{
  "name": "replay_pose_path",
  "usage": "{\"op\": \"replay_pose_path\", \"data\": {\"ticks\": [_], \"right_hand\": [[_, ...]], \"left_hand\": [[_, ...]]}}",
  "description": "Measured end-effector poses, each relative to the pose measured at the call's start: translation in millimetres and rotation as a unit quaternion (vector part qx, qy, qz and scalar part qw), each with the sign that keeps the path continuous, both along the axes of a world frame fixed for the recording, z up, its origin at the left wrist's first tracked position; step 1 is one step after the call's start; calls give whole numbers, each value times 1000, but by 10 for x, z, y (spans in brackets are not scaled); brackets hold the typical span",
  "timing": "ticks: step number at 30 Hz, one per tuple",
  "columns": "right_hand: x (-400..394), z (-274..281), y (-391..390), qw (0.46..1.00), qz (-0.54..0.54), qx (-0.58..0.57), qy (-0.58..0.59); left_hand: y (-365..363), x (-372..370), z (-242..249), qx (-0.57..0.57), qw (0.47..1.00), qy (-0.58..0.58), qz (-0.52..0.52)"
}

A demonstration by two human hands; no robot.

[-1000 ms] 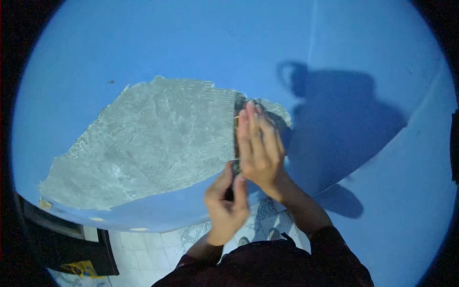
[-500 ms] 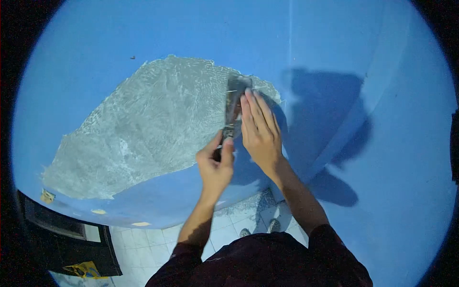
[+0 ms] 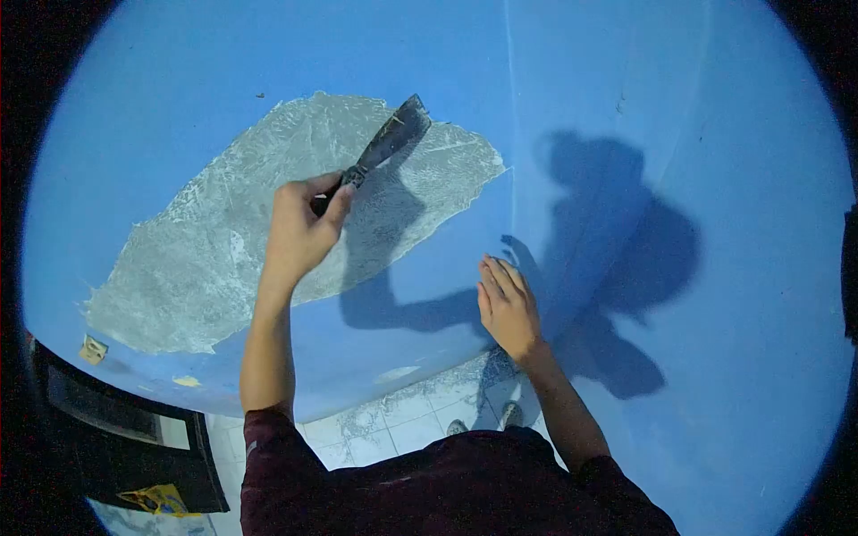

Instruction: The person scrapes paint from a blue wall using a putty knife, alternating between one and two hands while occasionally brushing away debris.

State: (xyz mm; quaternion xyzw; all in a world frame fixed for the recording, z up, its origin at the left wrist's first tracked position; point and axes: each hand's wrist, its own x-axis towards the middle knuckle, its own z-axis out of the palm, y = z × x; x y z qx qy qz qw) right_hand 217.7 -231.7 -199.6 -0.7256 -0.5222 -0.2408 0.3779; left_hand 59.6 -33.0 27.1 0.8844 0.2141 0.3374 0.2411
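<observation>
Blue wall [image 3: 429,54] seems unworked around the roughened grey patch [image 3: 192,250], upper left. My left hand [image 3: 302,234] clasps a dark metal scraper [image 3: 395,132]; right hand [image 3: 513,320] open, empty.

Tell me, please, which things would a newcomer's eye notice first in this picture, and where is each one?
Probably first is the large, rough grey patch on the blue wall, left of centre. Next is the dark scraper in the left hand, its blade slanting up toward the patch's upper edge. A big shadow also stands out, right of centre.
</observation>
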Motion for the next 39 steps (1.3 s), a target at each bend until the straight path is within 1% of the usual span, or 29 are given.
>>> {"op": "replay_pose_path", "data": {"ticks": [3, 6, 9, 13, 15, 16, 17, 19, 21, 22, 23, 24, 25, 27, 30, 34, 36, 39], "right_hand": [[-80, -67, -40, 1000, 9, -4, 21], [-142, -128, -74, 999, 27, -11, 29], [-122, -158, -95, 999, 38, -22, 29], [-123, -96, -91, 998, 43, -33, 36], [-100, 16, -59, 998, 44, -21, 31], [-99, 89, -32, 999, 45, -11, 28], [-85, 179, 19, 999, 44, -10, 30], [-23, 420, 184, 998, 15, 54, -9], [50, 697, 384, 994, -23, 98, -49], [96, 820, 487, 994, -23, 96, -47], [154, 936, 594, 989, -32, 117, -81], [214, 1016, 683, 983, -42, 138, -114], [279, 1066, 746, 983, -40, 138, -113], [385, 1121, 843, 979, -62, 95, -167], [473, 1149, 930, 973, -74, 112, -190], [503, 1185, 984, 965, -91, 137, -206], [491, 1185, 1010, 966, -94, 137, -199], [479, 1166, 1048, 964, -109, 136, -203]], "left_hand": [[4, 72, 83, 0, 999, 33, -5], [95, 107, 41, 2, 999, 40, -18], [181, 182, -25, 8, 999, 19, -34], [154, 279, -237, 15, 999, -15, -33], [9, 235, -364, -12, 999, -30, -27], [-141, 208, -444, -57, 997, -48, -24], [-258, 195, -548, -57, 997, -46, -25], [-414, 213, -792, -127, 989, -70, 2], [-535, 307, -964, -159, 982, -99, -5], [-588, 363, -1027, -201, 972, -121, -15], [-702, 386, -962, -259, 959, -115, -30], [-747, 435, -991, -266, 953, -136, -53], [-783, 484, -1015, -274, 946, -156, -76], [-861, 545, -1011, -295, 939, -159, -76], [-955, 616, -954, -395, 895, -181, -102], [-1026, 651, -844, -416, 887, -179, -87], [-1022, 668, -808, -408, 894, -177, -57], [-978, 671, -840, -393, 897, -191, -63]]}}
